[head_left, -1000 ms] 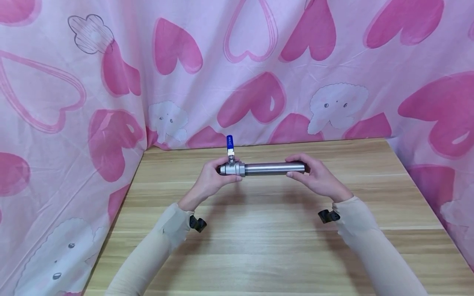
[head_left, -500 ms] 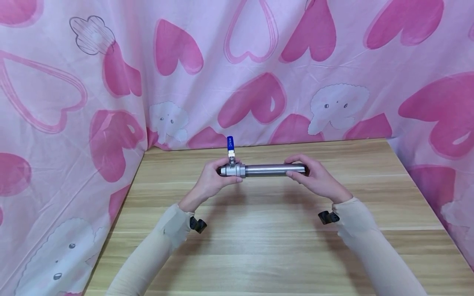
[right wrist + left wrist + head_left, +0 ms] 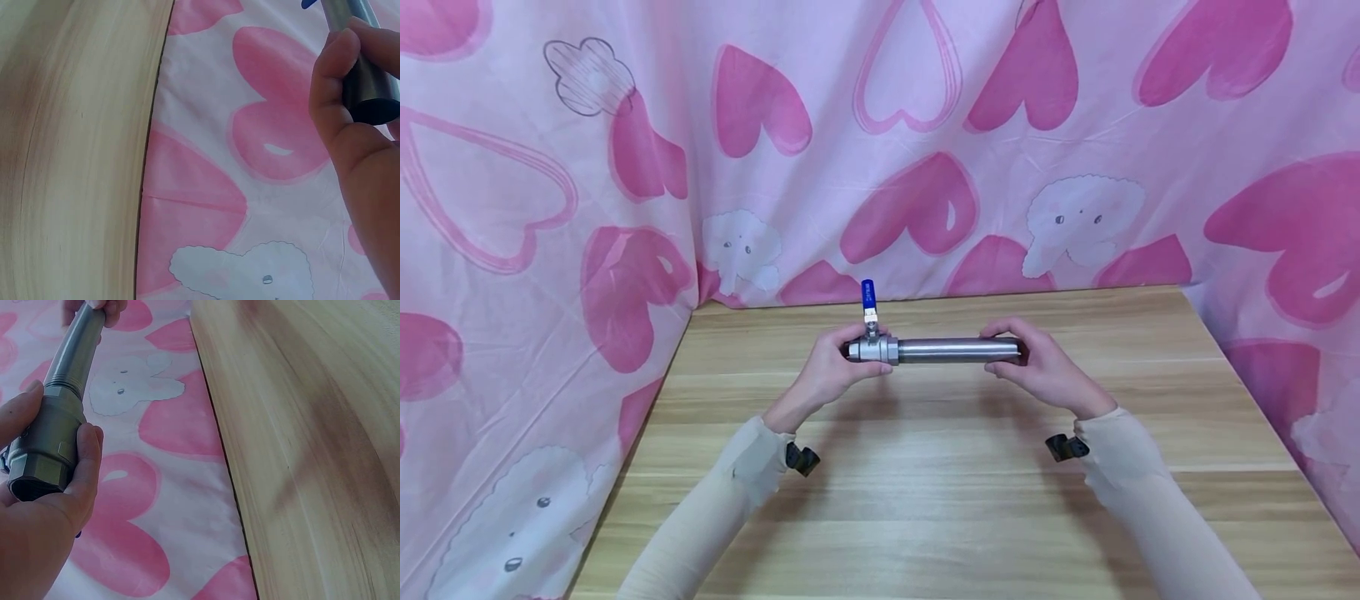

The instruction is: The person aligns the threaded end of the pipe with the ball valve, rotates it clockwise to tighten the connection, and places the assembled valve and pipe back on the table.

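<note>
A metal ball valve (image 3: 872, 350) with a blue lever handle (image 3: 868, 295) is joined to a steel pipe (image 3: 951, 350), and the two are held level above the table. My left hand (image 3: 831, 371) grips the valve body between thumb and fingers. At the pipe's far right end, my right hand (image 3: 1039, 367) holds it with thumb and fingers curled round. In the left wrist view, threads (image 3: 67, 383) show where the pipe meets the valve (image 3: 50, 434). The pipe's end (image 3: 375, 109) faces the camera in the right wrist view.
Beneath both hands lies a wood-grain table (image 3: 925, 500). A pink curtain (image 3: 820, 200) printed with hearts stands behind the table's back edge and along its sides. Each wrist carries a small black camera, the left one (image 3: 802, 458) and the right one (image 3: 1067, 447).
Both hands keep hold of the valve and pipe, which sit slightly lower in the picture along with the background. My right fingers and thumb have shifted slightly on the pipe's end.
</note>
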Tool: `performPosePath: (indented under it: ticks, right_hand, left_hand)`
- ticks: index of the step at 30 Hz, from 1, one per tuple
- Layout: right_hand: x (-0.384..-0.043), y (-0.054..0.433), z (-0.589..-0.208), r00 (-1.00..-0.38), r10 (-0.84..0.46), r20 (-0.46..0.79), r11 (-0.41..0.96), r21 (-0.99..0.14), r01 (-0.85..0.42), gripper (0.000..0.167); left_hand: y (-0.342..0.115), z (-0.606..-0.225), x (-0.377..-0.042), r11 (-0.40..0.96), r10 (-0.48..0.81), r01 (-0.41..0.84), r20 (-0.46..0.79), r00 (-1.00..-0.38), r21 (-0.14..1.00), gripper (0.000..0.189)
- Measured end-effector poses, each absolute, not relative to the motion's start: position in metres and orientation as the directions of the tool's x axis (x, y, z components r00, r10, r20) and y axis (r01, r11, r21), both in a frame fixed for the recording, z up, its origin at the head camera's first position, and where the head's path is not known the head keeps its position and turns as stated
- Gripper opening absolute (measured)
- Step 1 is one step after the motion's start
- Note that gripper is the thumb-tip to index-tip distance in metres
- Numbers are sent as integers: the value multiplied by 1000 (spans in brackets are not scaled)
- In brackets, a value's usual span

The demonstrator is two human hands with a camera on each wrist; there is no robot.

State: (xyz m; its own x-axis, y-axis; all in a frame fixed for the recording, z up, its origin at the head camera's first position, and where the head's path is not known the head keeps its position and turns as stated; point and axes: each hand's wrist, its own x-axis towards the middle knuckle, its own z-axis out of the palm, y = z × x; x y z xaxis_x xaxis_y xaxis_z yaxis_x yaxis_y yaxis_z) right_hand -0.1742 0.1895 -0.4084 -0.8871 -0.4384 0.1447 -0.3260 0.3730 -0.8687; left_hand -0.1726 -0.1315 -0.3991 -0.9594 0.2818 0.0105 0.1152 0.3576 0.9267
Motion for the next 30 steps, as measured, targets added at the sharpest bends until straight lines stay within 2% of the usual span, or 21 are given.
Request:
performPosePath:
  ticks: [19,30]
  right_hand:
    - [-175,191,-409,-890,-418,182,394,-847,-358,38]
    - [-175,193,-408,-888,-415,199,398,-838,-374,32]
  left_hand:
    - [-132,-401,-174,351,284,137,34,-958,926,50]
    - [-130,-398,-172,349,284,141,39,-958,926,51]
